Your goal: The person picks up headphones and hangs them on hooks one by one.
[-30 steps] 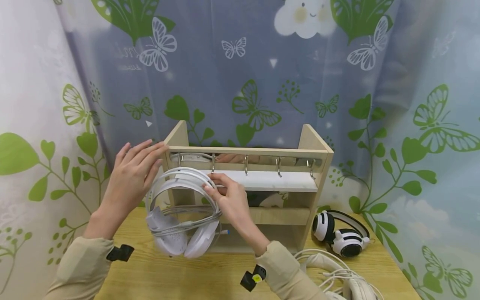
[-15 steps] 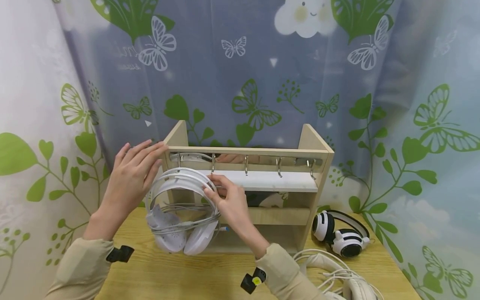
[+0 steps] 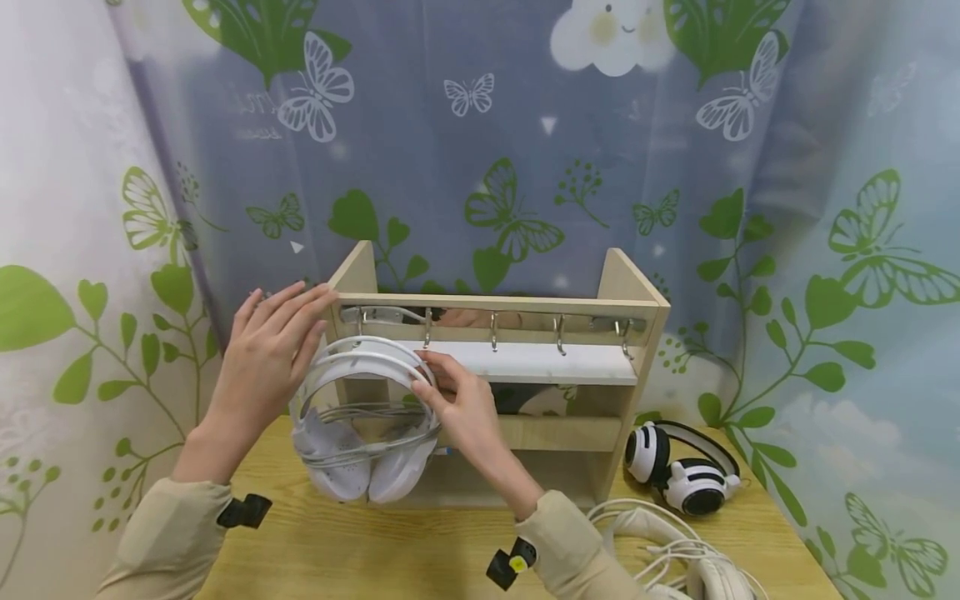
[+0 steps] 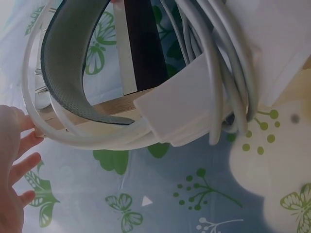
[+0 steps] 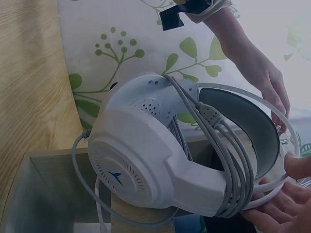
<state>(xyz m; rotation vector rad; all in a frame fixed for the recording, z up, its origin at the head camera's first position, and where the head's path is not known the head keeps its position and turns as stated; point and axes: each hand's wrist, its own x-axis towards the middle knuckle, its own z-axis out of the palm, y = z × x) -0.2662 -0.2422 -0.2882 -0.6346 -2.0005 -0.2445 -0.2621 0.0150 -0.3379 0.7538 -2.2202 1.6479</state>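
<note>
White headphones [image 3: 341, 471], with a grey cable wound around them, are upright at the left front of a wooden rack [image 3: 480, 298]. My right hand [image 3: 468, 408] pinches the right side of their headband between thumb and fingers, as the right wrist view [image 5: 284, 206] also shows. The headband's top is just below the leftmost hook [image 3: 360, 321]; whether it bears on that hook I cannot tell. My left hand [image 3: 266, 354] has its fingers extended over the rack's top left corner, left of the headband. In the left wrist view, the left hand's fingers [image 4: 24, 170] are spread near the wood.
Several metal hooks run along the rack's upper bar, with a white shelf board [image 3: 555, 362] below. Black-and-white headphones [image 3: 697, 483] lie right of the rack on the wooden table [image 3: 420, 554]. Other white headphones [image 3: 712, 575] with loose cable lie at front right.
The white headphones' ear cups have risen slightly and come nearer the rack. My right hand keeps its pinch on the headband. The left hand stays at the corner.
</note>
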